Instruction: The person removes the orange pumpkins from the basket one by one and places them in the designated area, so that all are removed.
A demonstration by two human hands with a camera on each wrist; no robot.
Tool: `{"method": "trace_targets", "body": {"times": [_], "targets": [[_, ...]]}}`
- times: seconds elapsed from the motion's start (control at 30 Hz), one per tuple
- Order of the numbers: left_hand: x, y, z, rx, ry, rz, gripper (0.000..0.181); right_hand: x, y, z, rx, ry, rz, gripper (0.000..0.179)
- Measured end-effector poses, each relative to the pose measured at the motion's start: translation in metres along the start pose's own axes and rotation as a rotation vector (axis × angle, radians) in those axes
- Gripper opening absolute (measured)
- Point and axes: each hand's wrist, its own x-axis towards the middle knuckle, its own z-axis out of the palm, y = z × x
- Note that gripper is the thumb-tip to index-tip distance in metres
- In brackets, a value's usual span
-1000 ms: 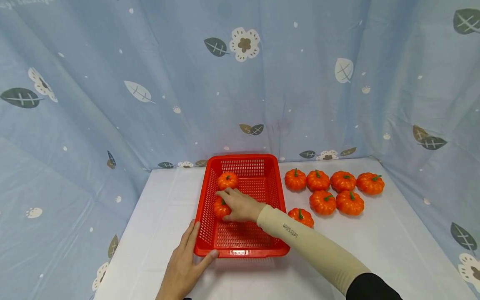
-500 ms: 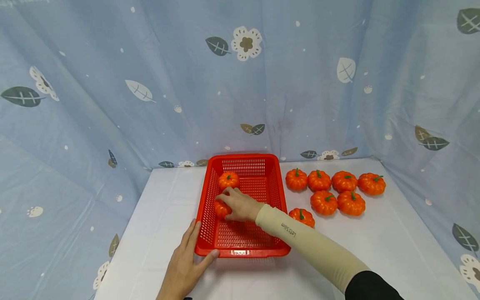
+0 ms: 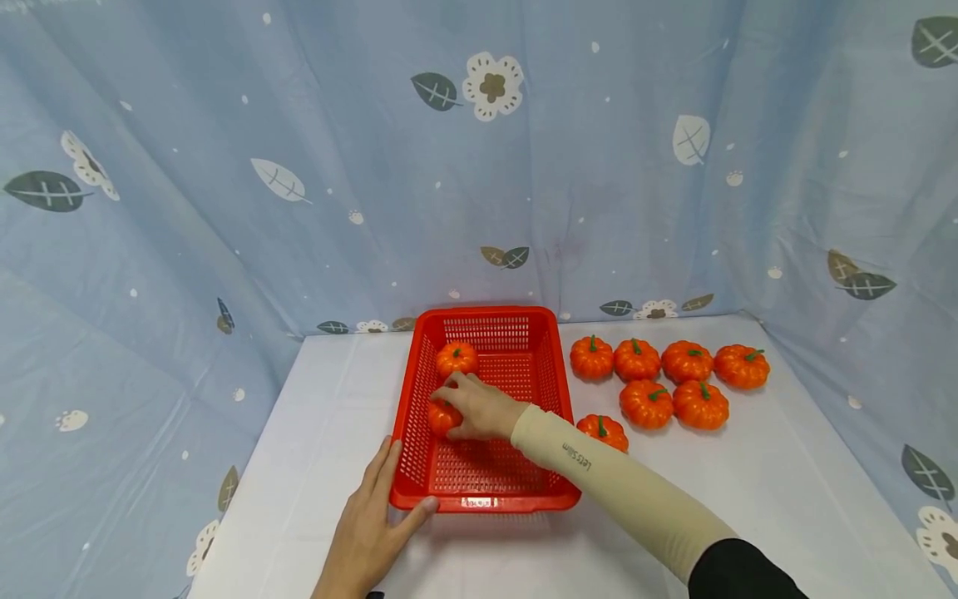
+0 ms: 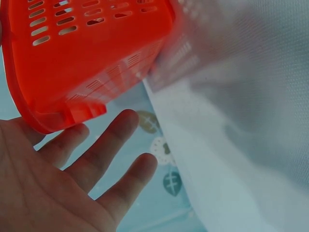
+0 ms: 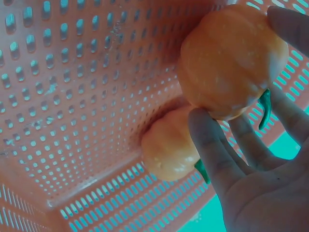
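Inside the red plastic basket (image 3: 494, 505), my right hand (image 3: 482, 409) grips a small orange pumpkin (image 3: 443, 418) near the left wall. In the right wrist view, thumb and fingers curl around this pumpkin (image 5: 231, 63), beside its green stem. A second pumpkin (image 3: 456, 358) sits behind it in the basket's back left, also visible below the held pumpkin (image 5: 169, 145) in the right wrist view. My left hand (image 3: 367, 520) touches the basket's front left corner with straight, spread fingers. In the left wrist view, the left hand's fingers (image 4: 104, 150) extend beneath the basket rim (image 4: 46, 128).
Right of the basket, several orange pumpkins (image 3: 687, 362) with green stems stand in loose rows on the white table (image 3: 337, 391). One pumpkin (image 3: 603, 433) lies close to the basket's right side, partly behind my right sleeve. A blue patterned curtain (image 3: 374, 166) encloses the back and sides.
Over the last second my right hand and the pumpkin in it have barely shifted, and less of that pumpkin's stem shows. My left hand stays at the basket corner.
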Motion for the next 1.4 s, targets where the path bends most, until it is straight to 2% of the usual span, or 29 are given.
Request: {"method": "trace_targets", "body": {"times": [0.3, 0.53, 0.67, 0.9, 1.17, 1.4], "targets": [[0.000, 0.000, 0.000, -0.004, 0.001, 0.017, 0.096, -0.005, -0.001, -0.019, 0.044, 0.025, -0.006, 0.063], [0.000, 0.000, -0.001, 0.003, -0.005, -0.001, 0.097, -0.018, 0.001, -0.040, 0.093, 0.116, -0.061, 0.062], [0.001, 0.001, 0.000, 0.004, -0.010, -0.015, 0.099, -0.030, 0.007, -0.051, 0.133, 0.170, -0.060, 0.061], [0.001, 0.000, 0.000, 0.001, 0.001, -0.006, 0.098, -0.059, 0.016, -0.071, 0.185, 0.314, -0.080, 0.062], [-0.002, -0.002, 0.002, -0.010, 0.018, 0.022, 0.096, -0.097, 0.032, -0.085, 0.176, 0.486, -0.103, 0.064], [-0.001, -0.002, 0.001, -0.007, 0.015, 0.021, 0.097, -0.126, 0.048, -0.088, 0.110, 0.646, -0.127, 0.066]]}}
